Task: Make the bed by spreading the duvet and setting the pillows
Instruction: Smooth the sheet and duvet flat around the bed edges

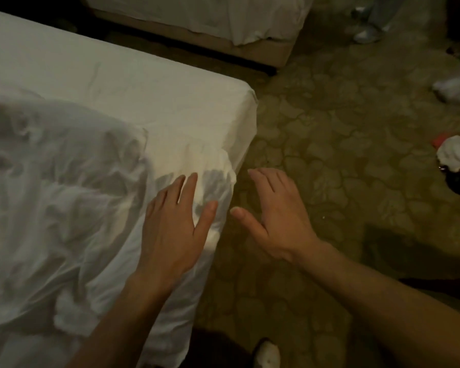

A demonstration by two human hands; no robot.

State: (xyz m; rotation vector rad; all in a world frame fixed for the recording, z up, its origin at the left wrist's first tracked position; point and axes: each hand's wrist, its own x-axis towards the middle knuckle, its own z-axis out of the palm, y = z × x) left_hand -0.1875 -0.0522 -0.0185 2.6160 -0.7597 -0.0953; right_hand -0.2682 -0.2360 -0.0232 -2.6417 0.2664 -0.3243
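The wide bed with its smooth white fitted sheet (133,83) fills the space ahead of and to the left of both hands; its far corner lies ahead of the left hand, the bare sheet pulled flat there. Heaped on it, just to the left of the left hand, is the crumpled white cotton duvet (51,187), bunched into folds rather than spread, so I'd judge the spreading is hardly begun. No pillows show anywhere on this bed.

The left hand (174,229) lies flat over the sheet at the bed's near edge, fingers straight and slightly apart, gripping nothing; it looks placed to smooth the cloth, or to reach left for the duvet's edge. The right hand (274,216) hangs off the bed's side over the floor, just right of the left one, fingers loose and apart, empty as well, thumb pointing toward the mattress edge.

Beyond both hands, well apart, stands a second bed with white bedding hanging over a tan base (197,25). The patterned olive carpet (343,144) spreads to the right of the right hand, with white crumpled items (454,155) lying far off that way. Below the hands a white shoe (267,354) shows. Nothing blocks the duvet itself; only its own tangle will slow things.
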